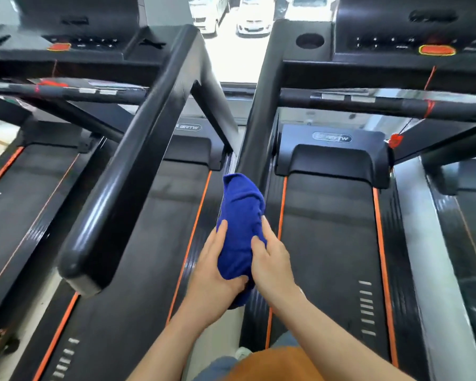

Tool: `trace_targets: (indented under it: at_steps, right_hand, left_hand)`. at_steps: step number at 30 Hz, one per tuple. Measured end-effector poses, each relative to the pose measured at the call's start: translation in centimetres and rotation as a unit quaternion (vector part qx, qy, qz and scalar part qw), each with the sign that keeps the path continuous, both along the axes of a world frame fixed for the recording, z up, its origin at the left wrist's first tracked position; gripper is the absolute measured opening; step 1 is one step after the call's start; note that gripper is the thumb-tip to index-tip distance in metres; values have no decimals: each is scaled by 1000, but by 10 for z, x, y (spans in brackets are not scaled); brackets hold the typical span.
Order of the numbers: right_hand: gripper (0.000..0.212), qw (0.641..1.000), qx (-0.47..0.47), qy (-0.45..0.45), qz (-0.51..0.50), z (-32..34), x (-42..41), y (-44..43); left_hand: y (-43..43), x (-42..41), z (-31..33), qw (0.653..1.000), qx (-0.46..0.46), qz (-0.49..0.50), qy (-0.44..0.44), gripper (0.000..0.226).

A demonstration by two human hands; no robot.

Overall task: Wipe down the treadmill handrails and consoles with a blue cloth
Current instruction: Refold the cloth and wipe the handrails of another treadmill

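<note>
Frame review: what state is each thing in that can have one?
blue cloth: bunched, wrapped over right treadmill handrail
left hand: grips the cloth
right hand: grips the cloth
left treadmill handrail: bare, untouched
cup holder: looks empty
safety cord: hanging from right console

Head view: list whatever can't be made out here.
In the head view:
Lower end of the handrail: hidden under the blue cloth that left hand and right hand grip.
Labels on the console buttons: motion-blurred, too small.
The console screens: cut off by the top edge.
</note>
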State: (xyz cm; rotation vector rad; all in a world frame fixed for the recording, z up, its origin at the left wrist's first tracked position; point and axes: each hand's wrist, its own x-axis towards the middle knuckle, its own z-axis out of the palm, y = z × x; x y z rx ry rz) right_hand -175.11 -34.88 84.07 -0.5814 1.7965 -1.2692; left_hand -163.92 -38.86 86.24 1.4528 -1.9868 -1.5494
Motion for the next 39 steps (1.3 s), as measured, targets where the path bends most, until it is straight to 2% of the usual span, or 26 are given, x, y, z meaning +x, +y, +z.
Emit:
trace_targets:
  at_steps: [2, 4, 6, 8, 10, 12, 13, 14, 16, 18, 22, 25, 27, 29, 31, 33, 34, 36, 37, 38, 39]
  right_hand:
    - [36, 996, -50, -42, -55, 22, -6, 14]
    - [35, 985, -99, -66, -123, 49, -25, 20]
    - [34, 971, -152, -41, -179, 76, -47, 21]
    - [30, 963, -181, 22, -196, 93, -60, 20]
    - [33, 962, -195, 87, -168, 94, -58, 16]
    - [27, 971, -181, 134, -86, 77, -40, 10]
    - [33, 975, -150, 162, -35, 61, -27, 5]
    - [47, 972, -110, 205, 23, 41, -14, -1]
    - [61, 950, -46, 294, 91, 1, 10, -14]
    - [57, 948, -23, 304, 87, -16, 17, -24]
    - [56, 975, -93, 200, 19, -21, -17, -60]
    - [56, 994, -97, 27, -42, -30, -79, -125]
    - [59, 990, -86, -95, -61, -51, -121, -166]
    - [69, 973, -10, -222, -64, -74, -145, -184]
    - [80, 956, 17, -290, -37, -87, -143, -177]
    - [86, 965, -23, -261, -25, -79, -130, -160]
    - [81, 981, -56, -182, -21, -72, -123, -152]
    - [68, 991, -122, -58, 2, -55, -110, -142]
    - [67, 990, -130, 37, 35, -48, -110, -141]
    - [68, 988, -126, 82, 35, -49, -114, -147]
    - [69, 990, -120, 62, 31, -45, -127, -159]
  left_hand:
    - [4, -1, 16, 998, 7, 57, 39, 78]
    - [4, -13, 40, 989, 45, 82, 112, 56]
    - [1, -28, 62, 975, 101, 67, 184, 43]
    - [-9, -37, 75, 972, 104, 50, 206, 31]
    - [-25, -39, 75, 980, 71, 62, 176, 25]
    - [-45, -37, 63, 985, 22, 115, 126, 27]
    - [-55, -35, 54, 985, 2, 141, 102, 29]
    - [-64, -35, 45, 984, -10, 160, 81, 31]
    - [-77, -39, 29, 985, 0, 162, 62, 32]
    - [-83, -53, 19, 989, 33, 134, 53, 34]
    - [-100, -87, 4, 996, 33, 77, 14, 42]
    - [-119, -109, -2, 999, 14, 29, -9, 53]
    - [-128, -129, -1, 998, -19, 22, -63, 51]
    - [-134, -147, 2, 985, -74, 39, -152, 46]
    - [-135, -155, 3, 970, -120, 27, -210, 31]
    - [-136, -156, 1, 962, -143, 22, -231, 37]
    - [-137, -155, 0, 961, -148, 27, -234, 44]
    - [-140, -155, -5, 961, -149, 35, -229, 50]
    - [-140, -155, -4, 964, -136, 35, -228, 51]
    - [-140, -155, -1, 967, -122, 36, -219, 50]
    - [-141, -156, 1, 970, -111, 34, -212, 49]
